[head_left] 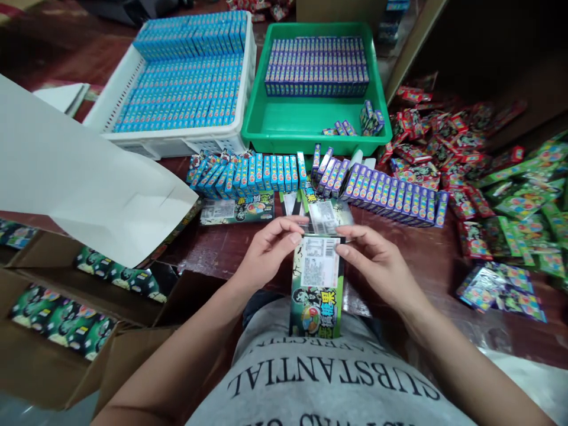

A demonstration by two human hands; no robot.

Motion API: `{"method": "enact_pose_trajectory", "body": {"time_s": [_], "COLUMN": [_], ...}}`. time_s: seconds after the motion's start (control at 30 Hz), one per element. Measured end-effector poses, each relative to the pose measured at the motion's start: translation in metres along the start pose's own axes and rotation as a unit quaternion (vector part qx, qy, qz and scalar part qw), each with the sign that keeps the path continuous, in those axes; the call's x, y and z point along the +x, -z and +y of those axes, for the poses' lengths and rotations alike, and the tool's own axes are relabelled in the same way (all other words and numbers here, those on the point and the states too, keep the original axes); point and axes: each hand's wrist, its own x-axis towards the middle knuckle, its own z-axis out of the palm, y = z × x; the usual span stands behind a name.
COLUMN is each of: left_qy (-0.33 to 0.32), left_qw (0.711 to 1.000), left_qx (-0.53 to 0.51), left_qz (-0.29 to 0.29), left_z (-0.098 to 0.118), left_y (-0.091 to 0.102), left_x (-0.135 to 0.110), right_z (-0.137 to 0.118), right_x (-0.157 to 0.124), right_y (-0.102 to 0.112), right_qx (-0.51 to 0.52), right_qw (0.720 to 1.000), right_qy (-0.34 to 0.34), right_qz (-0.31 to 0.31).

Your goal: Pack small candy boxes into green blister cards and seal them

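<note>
A green-and-black printed candy package point(317, 284) stands in front of my shirt, its white barcode label towards the top. My left hand point(275, 251) pinches its upper left corner between thumb and fingers. At the upper right corner my right hand point(373, 260) grips it the same way. Just beyond lies another such package point(326, 214), partly hidden, and a third package point(237, 208) lies flat to the left. Behind them stand a row of small blue boxes point(266, 171) and a row of small purple boxes point(390, 192), both on the dark red table point(213, 248).
A white crate point(177, 142) full of blue boxes and a green tray point(306, 115) with purple boxes stand at the back. Red packets point(448, 142) and green packets point(532, 219) pile up on the right. An open cardboard carton point(48, 378) and white sheet point(89, 171) are left.
</note>
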Motion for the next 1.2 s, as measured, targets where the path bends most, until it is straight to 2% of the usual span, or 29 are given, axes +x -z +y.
{"method": "enact_pose_trajectory", "body": {"time_s": [0.07,0.13,0.23,0.3,0.37,0.47,0.6,0.7,0.83,0.93,1.0,1.07,1.13,1.17,1.2], "left_qy": [-0.013,-0.020,-0.023,-0.020,-0.009,0.015,0.043,0.055,0.067,0.066,0.053,0.037,0.033,0.036,0.039], "left_qw": [1.000,0.999,0.997,0.996,0.995,0.993,0.995,0.995,0.995,0.994,0.994,0.991,0.986,0.983,0.981], "left_qx": [0.017,0.037,0.047,0.057,0.084,0.112,0.088,0.080,0.057,0.048,0.073,0.111,0.140,0.149,0.155], "left_qz": [0.005,0.017,0.057,0.070,0.053,0.024,0.033,0.026,-0.043,-0.069,-0.064,-0.069,-0.089,-0.100,-0.110], "left_z": [0.002,0.004,0.008,0.011,0.015,0.023,0.030,0.032,0.031,0.028,0.024,0.019,0.014,0.012,0.009], "left_y": [-0.001,-0.002,-0.004,-0.005,-0.005,-0.006,-0.007,-0.004,0.006,0.012,0.015,0.015,0.015,0.014,0.013], "left_x": [0.000,-0.002,-0.005,-0.008,-0.009,-0.009,-0.001,0.003,0.001,0.001,0.007,0.018,0.032,0.039,0.046], "right_z": [-0.003,-0.005,-0.004,-0.003,-0.005,-0.013,-0.024,-0.026,-0.026,-0.031,-0.038,-0.047,-0.054,-0.057,-0.058], "right_x": [0.001,0.002,-0.002,-0.004,-0.005,0.000,0.015,0.021,0.014,0.018,0.038,0.072,0.114,0.136,0.157], "right_y": [-0.003,-0.006,-0.010,-0.012,-0.010,-0.007,-0.006,-0.005,0.001,0.017,0.037,0.065,0.096,0.109,0.120], "right_qx": [-0.019,-0.041,-0.073,-0.079,-0.077,-0.065,0.003,0.048,0.027,-0.046,-0.151,-0.312,-0.492,-0.571,-0.638], "right_qw": [0.999,0.998,0.993,0.991,0.992,0.997,0.998,0.992,0.992,0.986,0.966,0.923,0.845,0.795,0.747], "right_qy": [-0.010,0.019,0.095,0.109,0.093,0.035,-0.066,-0.110,-0.095,-0.026,0.068,0.169,0.209,0.202,0.187], "right_qz": [-0.028,-0.035,-0.001,0.024,0.023,-0.010,-0.010,-0.023,-0.079,-0.159,-0.196,-0.146,-0.015,0.019,0.002]}}
